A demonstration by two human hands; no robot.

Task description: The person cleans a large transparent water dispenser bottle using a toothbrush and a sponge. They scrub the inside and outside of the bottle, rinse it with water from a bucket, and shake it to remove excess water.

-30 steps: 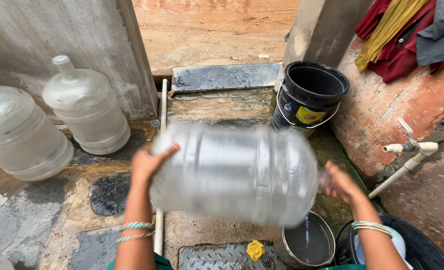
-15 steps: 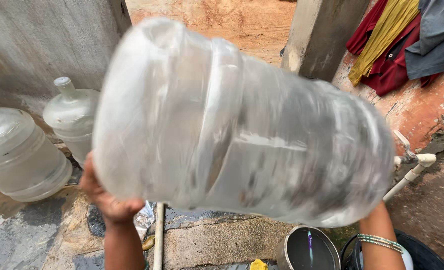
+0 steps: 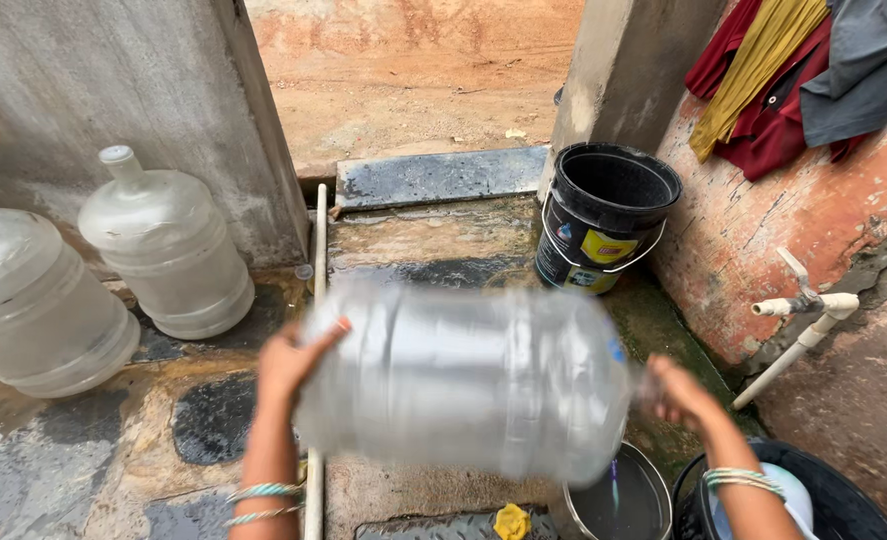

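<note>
Head view: large clear water jug (image 3: 463, 375) held sideways above the wet stone floor (image 3: 113, 470), blurred, base toward the left and neck end toward the right. Left hand (image 3: 288, 360) spread flat against the base, fingers wide over its edge, bangles at the wrist. Right hand (image 3: 675, 392) at the neck end, blurred, seemingly closed about the mouth; exact grip cannot be told. Just below the jug's right end, a steel pot (image 3: 618, 500) with some water in it, and beside that a black tub (image 3: 853, 510) at the lower right corner. Small yellow scrap (image 3: 510, 521) on the floor near the pot. Black bucket (image 3: 603, 215) with a wire handle standing farther back by the red wall, white pipe tap (image 3: 803, 305) jutting from that wall. Two more clear jugs at the left against the grey wall: one upright and capped (image 3: 168, 245), one (image 3: 33, 300) nearer the edge. Clothes (image 3: 793, 70) draped over the wall top right. Thin white pipe (image 3: 316, 300) along the floor under the jug
</note>
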